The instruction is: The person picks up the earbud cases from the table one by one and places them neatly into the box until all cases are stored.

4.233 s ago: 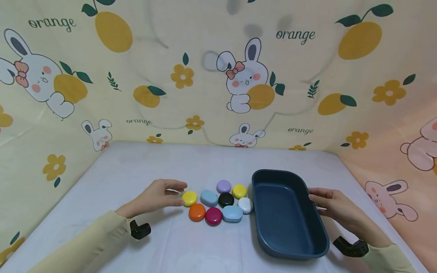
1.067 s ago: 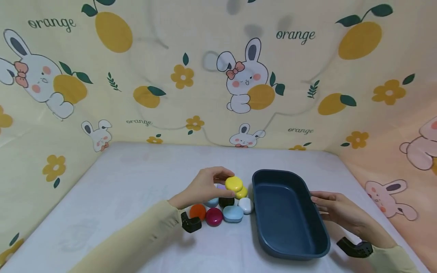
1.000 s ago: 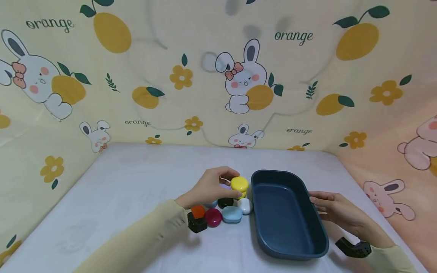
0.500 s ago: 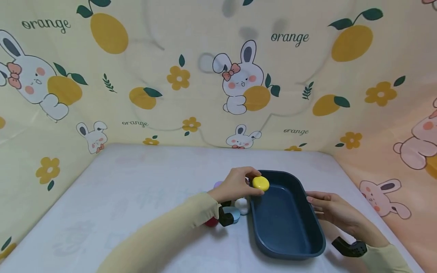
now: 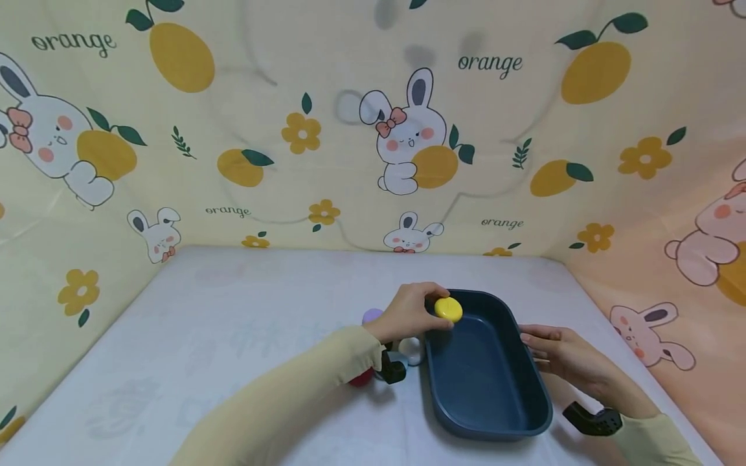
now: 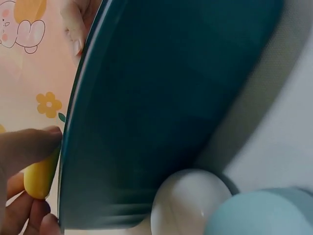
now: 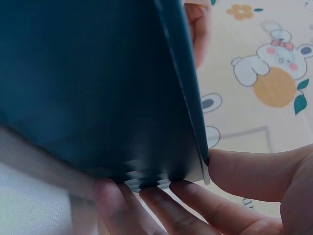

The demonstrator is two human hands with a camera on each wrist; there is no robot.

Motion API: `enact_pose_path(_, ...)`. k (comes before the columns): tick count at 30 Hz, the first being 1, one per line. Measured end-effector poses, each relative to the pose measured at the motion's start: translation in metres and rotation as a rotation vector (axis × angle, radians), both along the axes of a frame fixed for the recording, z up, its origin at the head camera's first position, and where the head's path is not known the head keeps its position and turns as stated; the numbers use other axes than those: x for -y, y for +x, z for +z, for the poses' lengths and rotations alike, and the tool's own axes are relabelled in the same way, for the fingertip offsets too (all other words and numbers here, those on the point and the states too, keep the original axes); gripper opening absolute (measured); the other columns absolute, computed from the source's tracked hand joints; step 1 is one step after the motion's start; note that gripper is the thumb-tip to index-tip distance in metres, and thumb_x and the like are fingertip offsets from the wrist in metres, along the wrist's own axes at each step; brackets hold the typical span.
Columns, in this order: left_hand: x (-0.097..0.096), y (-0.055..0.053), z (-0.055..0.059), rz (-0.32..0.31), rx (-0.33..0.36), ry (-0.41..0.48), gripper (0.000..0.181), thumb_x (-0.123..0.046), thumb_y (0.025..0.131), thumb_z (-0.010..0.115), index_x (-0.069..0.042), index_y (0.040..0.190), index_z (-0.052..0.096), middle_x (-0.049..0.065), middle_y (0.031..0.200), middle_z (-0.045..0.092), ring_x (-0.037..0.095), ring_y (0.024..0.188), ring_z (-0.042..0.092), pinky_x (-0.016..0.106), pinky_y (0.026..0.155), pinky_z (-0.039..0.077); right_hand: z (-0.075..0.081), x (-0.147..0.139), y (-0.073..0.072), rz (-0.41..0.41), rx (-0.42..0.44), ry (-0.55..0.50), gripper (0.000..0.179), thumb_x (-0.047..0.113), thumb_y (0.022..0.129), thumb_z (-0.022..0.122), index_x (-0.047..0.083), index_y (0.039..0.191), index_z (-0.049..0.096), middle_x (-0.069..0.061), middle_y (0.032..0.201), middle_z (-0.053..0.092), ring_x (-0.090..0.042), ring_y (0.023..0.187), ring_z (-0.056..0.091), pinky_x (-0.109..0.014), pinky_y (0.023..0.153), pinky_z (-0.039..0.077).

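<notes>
My left hand (image 5: 406, 312) pinches a glossy yellow pebble-like piece (image 5: 448, 310) between thumb and fingers, over the far left corner of the dark blue tray (image 5: 484, 375). In the left wrist view, the yellow piece (image 6: 38, 181) shows beyond the tray's rim. Against the tray's right outer wall rests my right hand (image 5: 574, 359). Its fingers (image 7: 171, 210) touch the wall and its thumb (image 7: 254, 171) lies at the rim, as the right wrist view shows. The tray stands flat, with nothing seen on its floor.
Left of the tray lie more smooth pieces, partly covered by my left arm: purple (image 5: 373, 316), white (image 5: 411, 351), light blue (image 6: 264, 213) and dark red (image 5: 362, 378). A white cloth (image 5: 233, 310) covers the table. Behind it hangs a printed curtain (image 5: 326, 65).
My left hand took up the yellow piece at the group's left end and carried it right, past the other pieces, to over the tray. The right hand stays at the tray's side.
</notes>
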State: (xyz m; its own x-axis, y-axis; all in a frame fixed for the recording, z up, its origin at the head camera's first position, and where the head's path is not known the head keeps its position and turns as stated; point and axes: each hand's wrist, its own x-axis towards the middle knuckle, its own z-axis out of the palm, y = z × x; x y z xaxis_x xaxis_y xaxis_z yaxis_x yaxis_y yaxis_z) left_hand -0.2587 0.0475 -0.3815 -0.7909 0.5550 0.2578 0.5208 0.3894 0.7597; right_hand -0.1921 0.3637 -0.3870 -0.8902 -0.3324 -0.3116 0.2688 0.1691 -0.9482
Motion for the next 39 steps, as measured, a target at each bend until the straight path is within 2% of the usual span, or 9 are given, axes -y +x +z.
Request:
enact_pose_path(4, 0.0, 0.0, 0.003, 0.01, -0.015, -0.026, 0.054, -0.022, 0.08, 0.084, -0.005, 0.127, 0.063, 0.001, 0.12, 0.066, 0.012, 0.105, 0.058, 0.022, 0.091, 0.047, 0.0, 0.001, 0.0, -0.013, 0.002, 0.011, 0.061, 0.021, 0.103, 0.055, -0.015, 0.145, 0.03, -0.012, 0.126, 0.062, -0.022, 0.108, 0.062, -0.043, 0.093, 0.051)
enact_pose_path(9, 0.011, 0.003, 0.01, 0.048, -0.01, 0.026, 0.046, -0.026, 0.082, 0.082, -0.011, 0.122, 0.066, -0.001, 0.119, 0.065, 0.019, 0.107, 0.057, 0.022, 0.083, 0.049, 0.001, 0.001, 0.001, -0.028, 0.015, 0.005, 0.059, 0.02, 0.102, 0.056, -0.014, 0.145, 0.033, -0.012, 0.126, 0.063, -0.023, 0.107, 0.062, -0.043, 0.093, 0.051)
enact_pose_path(13, 0.029, 0.01, 0.02, 0.088, -0.007, 0.083, 0.039, -0.028, 0.084, 0.081, -0.015, 0.118, 0.068, -0.004, 0.116, 0.065, 0.019, 0.103, 0.059, 0.024, 0.077, 0.051, 0.001, 0.002, 0.0, -0.019, 0.013, 0.005, 0.059, 0.022, 0.102, 0.056, -0.013, 0.144, 0.034, -0.011, 0.125, 0.063, -0.023, 0.107, 0.062, -0.044, 0.093, 0.051)
enact_pose_path(17, 0.052, 0.02, 0.031, 0.102, 0.01, 0.149, 0.036, -0.027, 0.084, 0.08, -0.016, 0.116, 0.068, -0.009, 0.114, 0.064, 0.014, 0.1, 0.059, 0.026, 0.078, 0.052, 0.001, 0.002, 0.0, -0.005, 0.009, -0.008, 0.058, 0.022, 0.103, 0.055, -0.013, 0.145, 0.034, -0.01, 0.126, 0.063, -0.022, 0.108, 0.062, -0.043, 0.093, 0.051)
enact_pose_path(21, 0.078, 0.03, 0.035, 0.134, 0.022, 0.181, 0.034, -0.026, 0.084, 0.08, -0.017, 0.115, 0.068, -0.01, 0.111, 0.064, 0.011, 0.097, 0.058, 0.029, 0.078, 0.053, 0.0, 0.002, -0.001, -0.005, 0.022, -0.018, 0.059, 0.021, 0.103, 0.055, -0.013, 0.146, 0.032, -0.011, 0.129, 0.061, -0.022, 0.11, 0.062, -0.046, 0.094, 0.05)
enact_pose_path(27, 0.114, 0.04, 0.03, 0.204, 0.061, 0.15, 0.035, -0.026, 0.084, 0.08, -0.017, 0.116, 0.068, -0.008, 0.111, 0.064, 0.014, 0.099, 0.058, 0.031, 0.082, 0.053, -0.001, 0.0, -0.001, -0.007, 0.021, 0.014, 0.062, 0.022, 0.103, 0.054, -0.014, 0.147, 0.027, -0.015, 0.133, 0.057, -0.023, 0.113, 0.061, -0.05, 0.095, 0.049)
enact_pose_path(35, 0.153, 0.046, 0.02, 0.22, 0.08, 0.112, 0.039, -0.021, 0.083, 0.081, -0.014, 0.118, 0.067, -0.005, 0.112, 0.065, 0.016, 0.101, 0.059, 0.032, 0.084, 0.053, -0.003, -0.001, 0.001, 0.006, 0.017, 0.018, 0.064, 0.022, 0.103, 0.054, -0.012, 0.148, 0.025, -0.014, 0.136, 0.056, -0.024, 0.115, 0.059, -0.049, 0.096, 0.048)
enact_pose_path(39, 0.17, 0.048, 0.009, 0.211, 0.104, 0.112, 0.04, -0.024, 0.083, 0.082, -0.013, 0.118, 0.067, -0.003, 0.112, 0.066, 0.02, 0.1, 0.06, 0.034, 0.084, 0.053, -0.003, 0.001, 0.0, 0.017, 0.022, 0.014, 0.065, 0.021, 0.103, 0.053, -0.013, 0.149, 0.022, -0.014, 0.137, 0.055, -0.023, 0.115, 0.059, -0.049, 0.096, 0.048)
